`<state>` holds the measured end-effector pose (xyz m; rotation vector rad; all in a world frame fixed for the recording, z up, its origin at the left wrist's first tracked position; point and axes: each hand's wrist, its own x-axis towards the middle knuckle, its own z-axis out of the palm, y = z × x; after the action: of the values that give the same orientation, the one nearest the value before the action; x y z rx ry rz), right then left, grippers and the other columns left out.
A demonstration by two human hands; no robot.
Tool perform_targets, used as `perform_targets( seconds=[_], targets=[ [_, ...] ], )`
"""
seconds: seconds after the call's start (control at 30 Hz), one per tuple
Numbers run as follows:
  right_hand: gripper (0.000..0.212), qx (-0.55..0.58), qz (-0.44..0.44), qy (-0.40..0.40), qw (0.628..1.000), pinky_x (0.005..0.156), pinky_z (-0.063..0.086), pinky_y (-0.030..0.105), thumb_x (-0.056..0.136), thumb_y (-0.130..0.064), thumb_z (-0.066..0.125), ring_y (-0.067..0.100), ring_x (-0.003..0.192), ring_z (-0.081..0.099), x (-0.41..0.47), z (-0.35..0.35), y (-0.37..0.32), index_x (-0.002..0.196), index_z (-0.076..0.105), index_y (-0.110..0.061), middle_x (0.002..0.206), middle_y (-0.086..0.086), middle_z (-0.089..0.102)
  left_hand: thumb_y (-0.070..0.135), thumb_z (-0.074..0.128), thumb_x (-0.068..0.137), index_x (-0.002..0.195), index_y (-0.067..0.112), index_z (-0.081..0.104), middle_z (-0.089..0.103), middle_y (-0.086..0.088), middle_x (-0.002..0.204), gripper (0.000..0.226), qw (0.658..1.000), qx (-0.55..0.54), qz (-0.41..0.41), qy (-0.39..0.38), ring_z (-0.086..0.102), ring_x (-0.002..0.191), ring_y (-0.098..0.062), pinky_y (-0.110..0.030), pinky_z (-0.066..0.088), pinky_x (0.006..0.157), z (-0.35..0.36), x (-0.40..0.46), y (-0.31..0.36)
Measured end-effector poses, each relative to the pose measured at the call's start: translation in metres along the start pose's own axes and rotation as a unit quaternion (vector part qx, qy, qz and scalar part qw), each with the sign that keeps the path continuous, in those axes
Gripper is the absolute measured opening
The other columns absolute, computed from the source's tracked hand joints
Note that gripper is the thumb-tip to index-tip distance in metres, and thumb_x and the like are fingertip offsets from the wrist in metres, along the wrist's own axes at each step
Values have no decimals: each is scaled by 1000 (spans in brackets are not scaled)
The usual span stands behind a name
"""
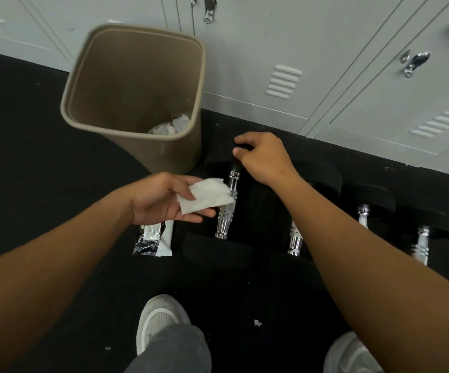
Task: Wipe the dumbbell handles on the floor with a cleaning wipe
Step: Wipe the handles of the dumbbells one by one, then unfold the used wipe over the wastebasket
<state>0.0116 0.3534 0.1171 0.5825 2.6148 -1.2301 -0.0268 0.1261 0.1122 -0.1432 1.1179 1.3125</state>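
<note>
Head view. Left hand (164, 197) palm-up above the floor, thumb pinching a white cleaning wipe (207, 194) against the fingers, just left of the nearest dumbbell handle (226, 208). Right hand (261, 157) lowered over the far black head of that dumbbell (218, 238), fingers curled on it; probably gripping, though dark rubber against dark floor (29, 157) obscures the contact. Three more dumbbells in a row to the right, chrome handles (296, 239) partly hidden behind the right forearm. Tan waste bin (137, 84) standing at left, used wipes inside. Wipe packet (153, 239) lying flat below the left hand. Grey lockers (325, 63) along the rear. Two white shoes (158, 319) at bottom.
</note>
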Motion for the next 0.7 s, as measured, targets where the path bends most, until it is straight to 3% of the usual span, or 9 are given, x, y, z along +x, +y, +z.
perform_targets(
  seconds=[0.1,0.17,0.27,0.43,0.57,0.7],
  targets=[
    [20,163,19,-4,986,92,53,33,90,-32,67,7,93,67,-20,-7,-9,106,73,-22,102,-6,73,7,65,76,135,3,57,60,-25,132,60,997,-33,36,-56,66,110,-33,-34,58,86,7,-14,6],
    [28,275,60,-121,952,89,58,44,87,-39,69,19,90,71,-33,-16,-16,105,73,-18,99,1,74,20,79,73,135,5,58,61,-22,131,67,995,-29,58,-77,66,112,-31,-34,56,88,10,-22,9],
    [30,282,51,-251,924,82,59,44,83,-31,74,22,89,70,-46,-28,-25,107,72,-14,100,7,72,28,83,73,134,6,57,64,-18,127,70,993,2,90,-75,66,112,-28,-31,56,88,19,-32,13],
    [20,253,37,-226,940,58,59,29,81,4,73,21,72,70,-51,-33,-41,97,67,-7,83,9,71,18,67,84,119,6,66,74,-14,101,37,989,38,138,46,74,85,-18,-22,60,69,35,-43,15],
    [18,269,48,-211,938,56,59,29,84,7,68,20,65,68,-54,-38,-48,98,66,-4,85,16,69,15,64,88,117,5,65,73,-15,94,30,979,52,163,110,72,73,-16,-19,57,58,30,-53,13],
    [13,274,54,-203,939,57,58,28,85,5,68,22,67,69,-54,-39,-53,95,67,-4,85,18,70,-1,56,93,123,5,60,74,-17,101,31,976,30,185,108,74,81,-19,-20,59,62,26,-64,10]
  ],
)
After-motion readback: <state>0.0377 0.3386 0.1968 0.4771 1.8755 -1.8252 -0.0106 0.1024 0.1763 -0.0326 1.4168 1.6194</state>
